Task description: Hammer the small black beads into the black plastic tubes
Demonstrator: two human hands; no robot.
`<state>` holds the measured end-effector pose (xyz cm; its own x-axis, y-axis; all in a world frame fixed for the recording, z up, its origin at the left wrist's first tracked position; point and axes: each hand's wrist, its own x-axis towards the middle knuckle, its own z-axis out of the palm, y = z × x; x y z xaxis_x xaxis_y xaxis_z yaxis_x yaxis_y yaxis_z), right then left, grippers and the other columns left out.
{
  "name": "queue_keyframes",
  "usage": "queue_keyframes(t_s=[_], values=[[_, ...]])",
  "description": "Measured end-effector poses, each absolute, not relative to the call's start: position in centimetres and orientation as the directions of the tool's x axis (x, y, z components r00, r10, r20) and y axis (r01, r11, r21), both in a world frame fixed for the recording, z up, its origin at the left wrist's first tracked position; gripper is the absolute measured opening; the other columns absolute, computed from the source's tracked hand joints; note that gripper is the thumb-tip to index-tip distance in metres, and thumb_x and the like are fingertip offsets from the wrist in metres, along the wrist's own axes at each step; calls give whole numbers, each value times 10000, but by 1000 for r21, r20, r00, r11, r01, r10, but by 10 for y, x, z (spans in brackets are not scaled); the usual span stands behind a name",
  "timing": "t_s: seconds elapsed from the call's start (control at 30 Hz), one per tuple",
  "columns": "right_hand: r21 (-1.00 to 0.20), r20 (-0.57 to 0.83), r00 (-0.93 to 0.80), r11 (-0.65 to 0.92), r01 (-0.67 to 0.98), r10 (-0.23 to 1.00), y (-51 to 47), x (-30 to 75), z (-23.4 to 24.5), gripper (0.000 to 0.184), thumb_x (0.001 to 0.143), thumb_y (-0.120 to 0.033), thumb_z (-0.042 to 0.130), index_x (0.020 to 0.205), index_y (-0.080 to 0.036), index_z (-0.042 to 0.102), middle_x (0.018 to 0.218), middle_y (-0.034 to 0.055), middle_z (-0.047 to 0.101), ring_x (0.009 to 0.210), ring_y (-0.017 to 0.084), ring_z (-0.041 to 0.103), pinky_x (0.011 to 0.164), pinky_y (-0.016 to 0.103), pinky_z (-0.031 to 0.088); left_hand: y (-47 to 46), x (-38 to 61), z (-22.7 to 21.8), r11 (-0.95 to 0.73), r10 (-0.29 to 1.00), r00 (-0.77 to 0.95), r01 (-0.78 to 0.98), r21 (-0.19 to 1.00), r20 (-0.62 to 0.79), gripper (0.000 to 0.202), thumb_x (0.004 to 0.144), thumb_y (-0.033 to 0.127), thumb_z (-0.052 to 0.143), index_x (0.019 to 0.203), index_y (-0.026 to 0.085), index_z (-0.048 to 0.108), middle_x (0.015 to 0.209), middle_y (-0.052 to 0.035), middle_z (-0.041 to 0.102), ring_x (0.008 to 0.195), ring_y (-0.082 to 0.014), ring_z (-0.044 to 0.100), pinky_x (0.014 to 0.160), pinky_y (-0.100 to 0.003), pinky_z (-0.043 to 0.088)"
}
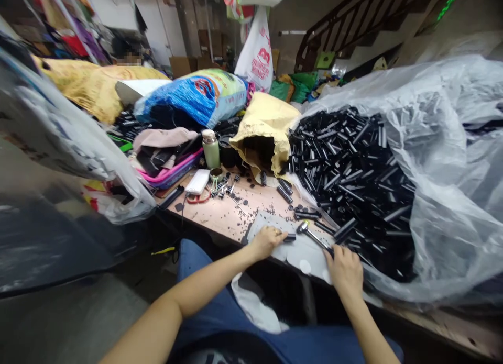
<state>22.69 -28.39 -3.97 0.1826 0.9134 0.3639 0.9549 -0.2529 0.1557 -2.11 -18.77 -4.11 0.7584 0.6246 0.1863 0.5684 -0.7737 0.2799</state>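
Observation:
My left hand [268,242] is closed around one end of a short black tube [290,238], which lies over a grey mat [263,220] at the table's front edge. In my right hand [346,269] is the dark handle of a small hammer [315,237]. The metal hammer head points up and left, a little to the right of the tube. Behind my hands, more black tubes [307,216] lie on the table, with ribbed black pieces [285,191] beyond them.
Black tubes [346,160] heap inside a clear plastic sack [444,160] at right. A yellow sack [267,115] opens toward me. Farther left are a green thermos [211,150], a white box-like item [197,182], red-handled scissors [199,198] and a pink basket [173,173]. Small black bits litter the table [220,216].

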Motion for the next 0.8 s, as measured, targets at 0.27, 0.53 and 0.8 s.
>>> queue_keyframes(t_s=[0.27, 0.53, 0.8], values=[[164, 140, 397, -417, 894, 907, -292, 220, -26, 409, 930, -494, 434, 1023, -112, 551, 960, 159, 621, 891, 261, 569, 662, 308, 345, -188, -31, -51, -820, 563, 791, 570, 48, 240, 411, 950, 134, 357, 1337, 189, 485, 1088, -117, 654, 974, -238, 549, 858, -440, 349], [-231, -89, 380, -390, 891, 921, -341, 171, -9, 399, 1005, -425, 226, 921, -181, 530, 714, 64, 645, 648, 191, 614, 588, 269, 314, -194, -28, -48, -794, 607, 771, 595, 122, 190, 467, 952, 116, 266, 1360, 217, 467, 1139, -111, 644, 1028, -254, 537, 920, -487, 323], [-446, -27, 348, -323, 835, 937, -347, 155, 12, 428, 995, -463, 191, 837, -209, 496, 640, 25, 597, 578, 167, 569, 572, 251, 322, -209, -21, -49, -740, 672, 719, 663, 113, 179, 493, 948, 91, 223, 1371, 168, 464, 1289, -144, 575, 1064, -263, 533, 956, -482, 314]])
